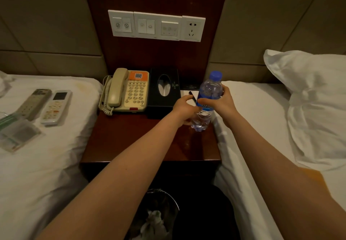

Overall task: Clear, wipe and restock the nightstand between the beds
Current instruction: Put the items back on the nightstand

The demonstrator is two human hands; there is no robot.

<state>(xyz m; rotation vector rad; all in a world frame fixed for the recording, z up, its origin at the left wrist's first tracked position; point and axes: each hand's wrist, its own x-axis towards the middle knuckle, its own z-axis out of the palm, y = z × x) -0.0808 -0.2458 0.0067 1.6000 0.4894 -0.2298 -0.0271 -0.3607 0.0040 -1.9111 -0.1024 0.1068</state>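
A clear water bottle with a blue cap and blue label stands slightly tilted over the right side of the dark wooden nightstand. My right hand grips its upper body from the right. My left hand curls round its lower part from the left. Just behind my hands, a black pen lies on a white notepad. I cannot tell whether the bottle's base touches the wood.
A beige telephone and a black tissue box stand at the back of the nightstand. Two remote controls and plastic-wrapped items lie on the left bed. A pillow sits on the right bed. A waste bin is below.
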